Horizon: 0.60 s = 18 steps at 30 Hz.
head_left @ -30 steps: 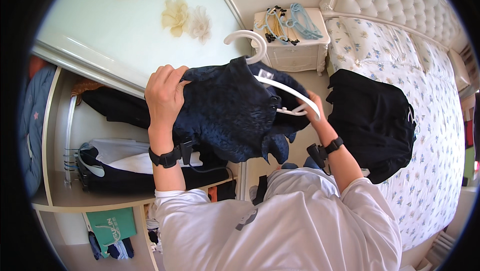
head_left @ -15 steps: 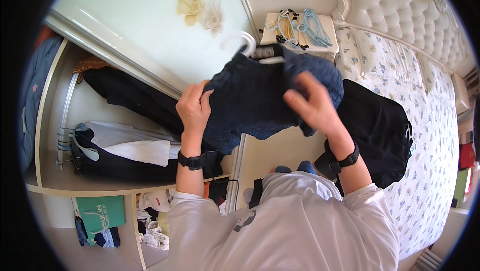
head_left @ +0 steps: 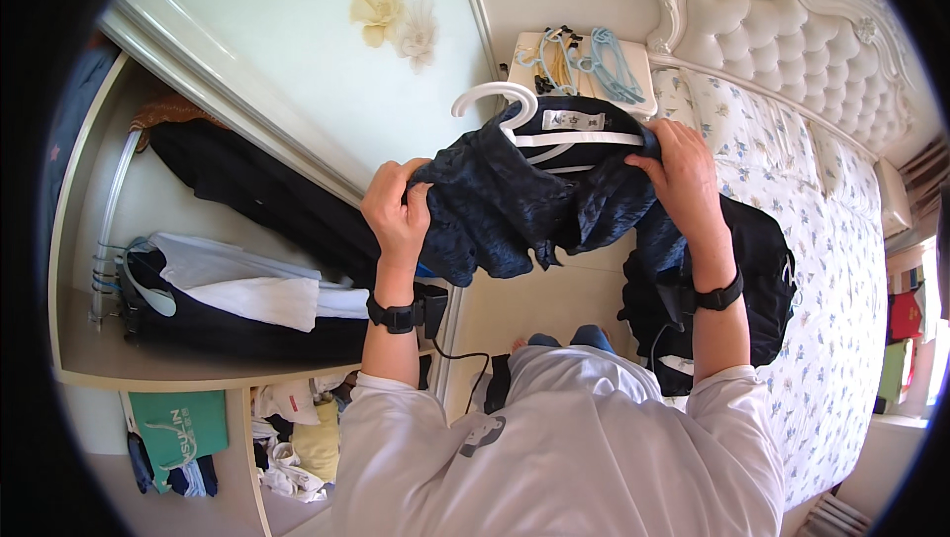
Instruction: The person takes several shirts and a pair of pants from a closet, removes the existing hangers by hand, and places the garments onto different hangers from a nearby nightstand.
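Observation:
A dark navy shirt [head_left: 485,205] with a crinkled texture hangs in front of me on a white hanger [head_left: 495,92], whose hook points up and left. My left hand [head_left: 398,208] pinches the garment at its left shoulder. At the other shoulder, my right hand [head_left: 678,171] is closed on the cloth, thumb in front, near the hanger's right arm. The neckline gapes, showing a white label [head_left: 574,120] inside the back collar. Below, the front edges hang apart. Just past my right forearm, a black garment [head_left: 757,280] lies on the bed.
On the left, an open wardrobe holds hanging dark clothes [head_left: 262,195] and a white garment [head_left: 252,285]; a green bag [head_left: 178,428] sits lower. Blue hangers [head_left: 616,67] lie on the white nightstand [head_left: 529,42]. The flowered bed [head_left: 836,339] fills the right side.
My right hand has moved up and right from in front of the shirt to its right shoulder and grips it. The shirt is spread wider, with its collar and hanger more exposed.

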Available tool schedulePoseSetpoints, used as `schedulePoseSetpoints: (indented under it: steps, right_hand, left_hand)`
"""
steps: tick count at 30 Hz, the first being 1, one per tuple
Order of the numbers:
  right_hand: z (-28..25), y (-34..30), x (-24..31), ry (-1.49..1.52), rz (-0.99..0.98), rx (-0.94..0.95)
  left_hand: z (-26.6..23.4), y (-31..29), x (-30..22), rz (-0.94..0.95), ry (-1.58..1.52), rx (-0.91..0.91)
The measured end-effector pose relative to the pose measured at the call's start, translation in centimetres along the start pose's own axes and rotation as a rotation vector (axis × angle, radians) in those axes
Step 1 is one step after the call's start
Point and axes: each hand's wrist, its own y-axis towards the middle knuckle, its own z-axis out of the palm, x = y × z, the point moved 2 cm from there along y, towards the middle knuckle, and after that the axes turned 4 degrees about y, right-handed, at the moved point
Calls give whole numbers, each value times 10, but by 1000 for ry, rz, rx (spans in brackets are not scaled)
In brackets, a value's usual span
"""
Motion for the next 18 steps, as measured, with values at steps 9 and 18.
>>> schedulePoseSetpoints:
  steps: [9, 18]
  right_hand:
    - [11, -4, 23, 55, 8, -21]
    - [-27, -32, 15, 32, 215, -113]
  left_hand:
    - [24, 8, -10, 62, 42, 171]
    - [49, 3, 10, -72, -111, 338]
